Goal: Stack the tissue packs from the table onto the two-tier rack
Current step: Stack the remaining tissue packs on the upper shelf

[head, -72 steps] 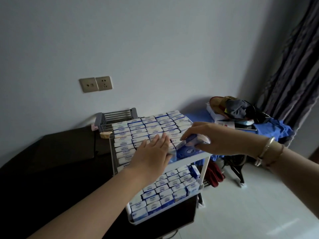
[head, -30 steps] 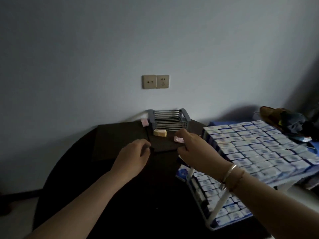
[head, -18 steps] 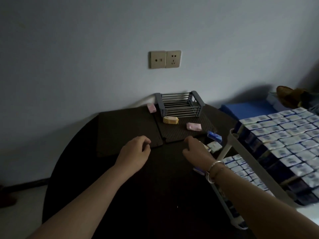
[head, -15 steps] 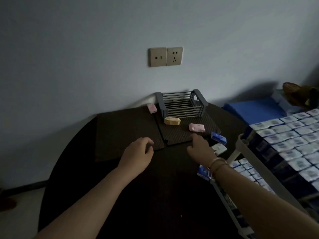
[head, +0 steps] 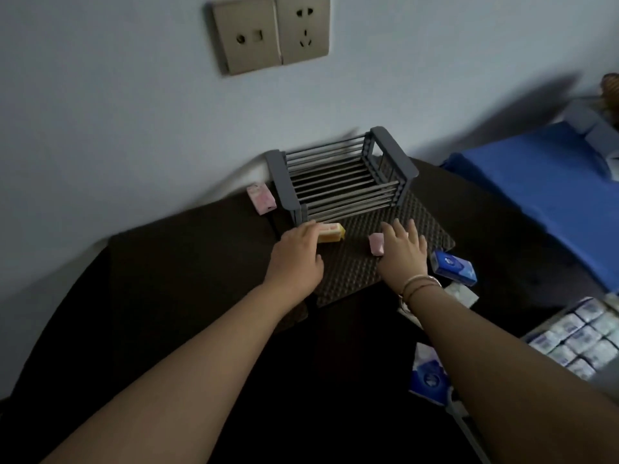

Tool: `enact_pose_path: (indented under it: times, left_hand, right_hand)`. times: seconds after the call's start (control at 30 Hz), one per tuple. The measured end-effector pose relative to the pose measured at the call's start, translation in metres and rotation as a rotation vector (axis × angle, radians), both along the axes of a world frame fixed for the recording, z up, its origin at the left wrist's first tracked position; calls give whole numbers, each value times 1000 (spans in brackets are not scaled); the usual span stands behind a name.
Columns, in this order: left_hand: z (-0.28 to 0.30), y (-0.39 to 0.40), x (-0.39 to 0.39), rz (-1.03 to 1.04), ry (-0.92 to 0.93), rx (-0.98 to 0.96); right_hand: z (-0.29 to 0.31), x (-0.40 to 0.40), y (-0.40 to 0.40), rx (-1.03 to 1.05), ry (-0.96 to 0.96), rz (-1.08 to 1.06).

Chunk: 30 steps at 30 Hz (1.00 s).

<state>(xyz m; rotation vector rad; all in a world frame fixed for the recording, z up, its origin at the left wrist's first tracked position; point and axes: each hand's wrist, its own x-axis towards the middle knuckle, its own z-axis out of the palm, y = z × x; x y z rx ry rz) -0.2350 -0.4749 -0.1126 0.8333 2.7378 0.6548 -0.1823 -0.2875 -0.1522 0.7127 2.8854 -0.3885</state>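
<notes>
At the far left of the dark table (head: 167,296), a pink tissue pack (head: 261,198) lies apart beside the grey wire basket (head: 341,182), untouched. The left hand (head: 294,259) reaches onto the textured mat (head: 351,266), its fingers touching the near end of the yellow tissue pack (head: 330,232); whether they have closed on it I cannot tell. To its right, the right hand (head: 403,251) lies spread and relaxed over a second pink tissue pack (head: 375,244), gripping nothing yet. Just right of that wrist sits a blue tissue pack (head: 452,266). The rack (head: 576,333), already crowded with packs, shows at the right edge. Each hand probably does best to pinch its pack across the short sides, lift clear of the mat, then carry both over together.
</notes>
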Motion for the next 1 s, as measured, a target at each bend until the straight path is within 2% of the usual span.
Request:
enact_pose_path:
  times: [0.1, 0.2, 0.27, 0.33, 0.43, 0.5, 0.63, 0.87, 1.0]
  left_hand:
    - [-20, 13, -23, -40, -1, -101]
    - [-34, 18, -36, -82, -43, -317]
    - [-39, 16, -39, -69, -19, -391]
    - [-43, 12, -40, -42, 73, -379]
    - [-45, -2, -37, 20, 85, -313]
    - [-45, -18, -35, 98, 1, -229]
    - [-36, -61, -37, 380, -211, -13]
    - [-39, -135, -64, 741, -424, 277]
    - [-55, -158, -64, 812, -578, 342]
  right_hand:
    - [-13, -11, 2, 37, 7, 6]
    - [-22, -14, -3, 72, 57, 15]
    - [-22, -15, -7, 6, 86, -2]
    - [-20, -17, -12, -87, 148, -23]
    - [-12, -20, -26, -246, 283, -27]
    - [-3, -22, -41, -334, 311, 32]
    - [11, -35, -83, -407, 328, 232]
    - [9, -100, -160, -395, 265, 424]
    - [-10, -142, -164, -237, 147, 438]
